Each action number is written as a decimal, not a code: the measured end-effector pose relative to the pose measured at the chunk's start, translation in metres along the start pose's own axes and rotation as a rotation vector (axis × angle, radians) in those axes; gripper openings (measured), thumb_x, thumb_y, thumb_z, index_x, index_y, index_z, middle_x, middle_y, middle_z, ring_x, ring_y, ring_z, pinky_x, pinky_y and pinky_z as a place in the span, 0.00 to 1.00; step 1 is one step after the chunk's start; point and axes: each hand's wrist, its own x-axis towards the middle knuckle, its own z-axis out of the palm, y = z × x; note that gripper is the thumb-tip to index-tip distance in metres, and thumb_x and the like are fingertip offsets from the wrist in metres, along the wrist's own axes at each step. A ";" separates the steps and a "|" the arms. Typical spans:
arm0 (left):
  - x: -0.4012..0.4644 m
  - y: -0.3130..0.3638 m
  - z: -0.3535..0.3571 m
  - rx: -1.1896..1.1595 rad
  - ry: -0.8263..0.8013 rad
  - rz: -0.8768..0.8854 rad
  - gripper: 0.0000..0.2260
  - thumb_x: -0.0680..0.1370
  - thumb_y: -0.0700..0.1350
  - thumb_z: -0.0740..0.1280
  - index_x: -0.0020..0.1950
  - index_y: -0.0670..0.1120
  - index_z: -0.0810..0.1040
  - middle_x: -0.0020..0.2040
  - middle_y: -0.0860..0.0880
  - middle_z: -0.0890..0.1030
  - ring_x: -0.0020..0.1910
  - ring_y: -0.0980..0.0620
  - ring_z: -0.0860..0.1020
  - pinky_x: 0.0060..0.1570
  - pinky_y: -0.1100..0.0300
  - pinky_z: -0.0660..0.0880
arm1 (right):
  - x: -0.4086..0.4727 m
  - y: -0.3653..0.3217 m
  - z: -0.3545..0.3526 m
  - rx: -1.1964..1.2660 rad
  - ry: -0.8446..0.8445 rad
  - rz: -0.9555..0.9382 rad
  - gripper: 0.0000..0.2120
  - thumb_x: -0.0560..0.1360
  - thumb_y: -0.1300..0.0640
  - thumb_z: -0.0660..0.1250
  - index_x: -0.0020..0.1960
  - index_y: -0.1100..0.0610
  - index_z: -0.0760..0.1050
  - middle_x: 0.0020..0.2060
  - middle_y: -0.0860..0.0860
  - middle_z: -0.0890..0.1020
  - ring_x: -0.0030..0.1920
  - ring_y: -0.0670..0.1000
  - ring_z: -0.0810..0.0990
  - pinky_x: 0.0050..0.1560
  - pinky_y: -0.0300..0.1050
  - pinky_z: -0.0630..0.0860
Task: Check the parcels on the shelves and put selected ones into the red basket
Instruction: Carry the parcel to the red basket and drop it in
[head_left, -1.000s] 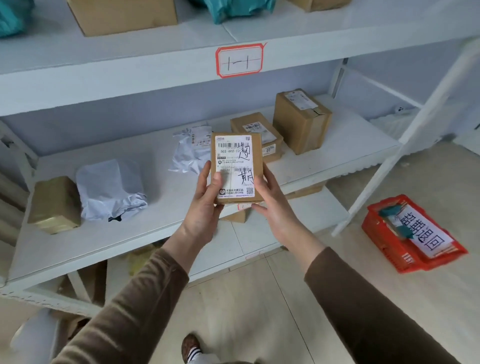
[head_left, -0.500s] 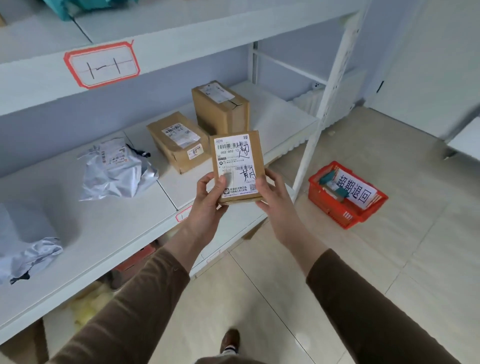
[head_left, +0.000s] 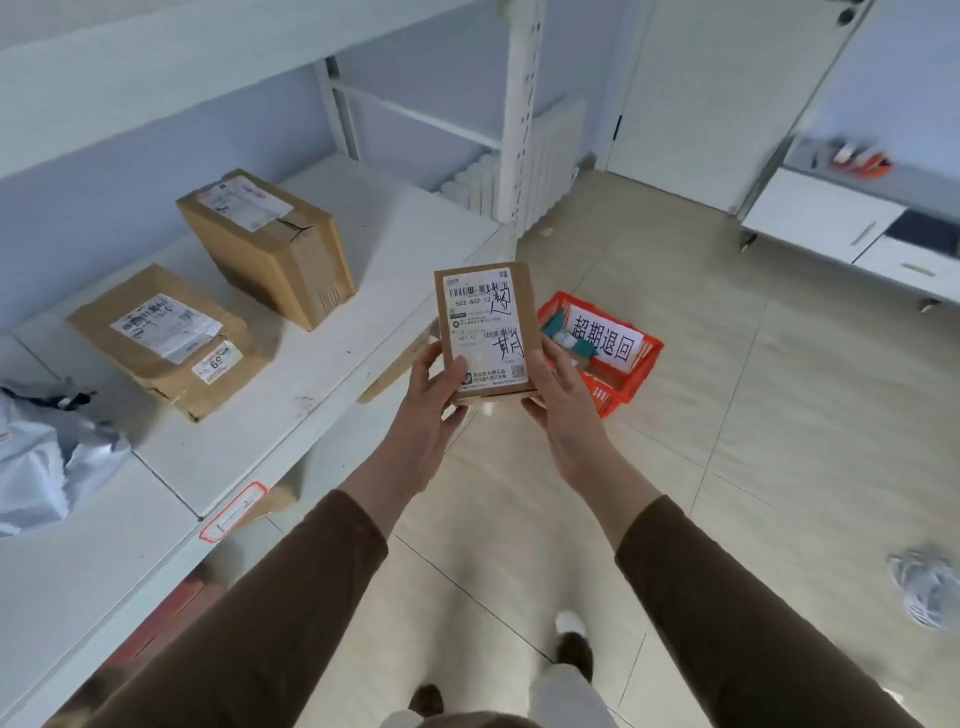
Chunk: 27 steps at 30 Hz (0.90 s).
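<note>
Small box (head_left: 485, 332), label "502-602-12", handwritten 超期; gripped by left hand (head_left: 426, 410) and right hand (head_left: 563, 395), fingers curled round its edges. Red basket (head_left: 631, 371), sign "超期退回", held parcels.

Soft, even daylight, slightly bluish.
You get wide-angle bending at the edges, motion blur at far right, and faint shadows.

shelf (head_left: 363, 270): two cardboard boxes (head_left: 265, 244), grey bag (head_left: 47, 462) | floor (head_left: 727, 441): red basket (head_left: 623, 374)

red basket (head_left: 631, 382) partly hidden behind held parcel (head_left: 485, 332), grey bag (head_left: 47, 462) cut off at left edge
</note>
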 end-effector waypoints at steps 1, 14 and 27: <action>0.012 -0.007 0.011 0.012 -0.007 -0.012 0.25 0.83 0.50 0.68 0.79 0.54 0.65 0.66 0.49 0.84 0.68 0.49 0.80 0.78 0.42 0.65 | 0.008 -0.002 -0.015 0.008 0.020 0.002 0.27 0.80 0.42 0.66 0.77 0.45 0.67 0.58 0.43 0.86 0.61 0.46 0.83 0.60 0.44 0.75; 0.154 -0.106 0.222 0.040 -0.055 -0.116 0.24 0.82 0.51 0.69 0.77 0.59 0.68 0.62 0.53 0.85 0.65 0.52 0.78 0.76 0.43 0.64 | 0.126 -0.045 -0.258 -0.015 0.059 -0.005 0.23 0.83 0.45 0.65 0.77 0.46 0.69 0.64 0.49 0.84 0.65 0.53 0.82 0.66 0.52 0.79; 0.327 -0.136 0.316 0.102 -0.018 -0.142 0.32 0.75 0.52 0.73 0.78 0.56 0.68 0.62 0.51 0.84 0.53 0.58 0.85 0.56 0.57 0.77 | 0.297 -0.070 -0.367 -0.037 0.035 0.045 0.23 0.84 0.46 0.64 0.76 0.50 0.70 0.63 0.52 0.84 0.61 0.53 0.85 0.61 0.48 0.82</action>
